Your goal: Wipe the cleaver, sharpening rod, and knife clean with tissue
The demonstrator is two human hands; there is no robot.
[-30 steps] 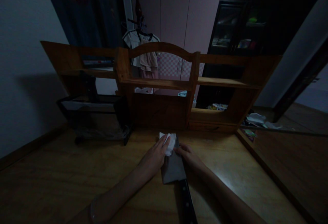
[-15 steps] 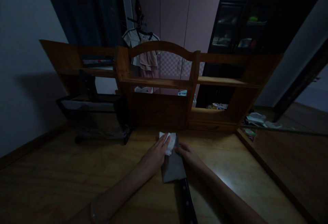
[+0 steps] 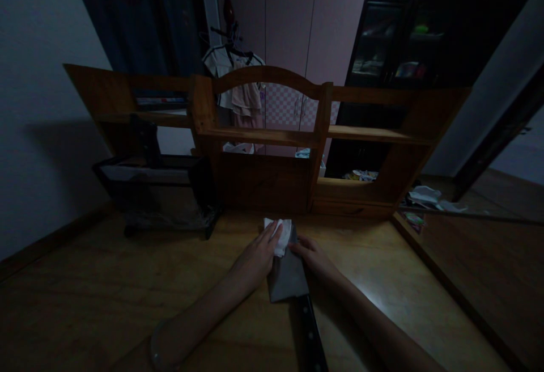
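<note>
A cleaver lies over the wooden table with its wide grey blade pointing away from me and its black riveted handle toward me. My left hand presses a folded white cloth on the far part of the blade. The fingers lie over the cloth, and its underside is hidden. My right hand pinches the blade's right edge near the far end, thumb on top, the other fingers partly hidden. Neither hand touches the handle.
A black knife rack with a dark-handled knife in it stands at the left. Behind the hands, a wooden shelf unit spans the back of the table. A raised edge runs along the right side.
Both hands, the cloth and the cleaver stay in almost the same place. The view has shifted very slightly.
</note>
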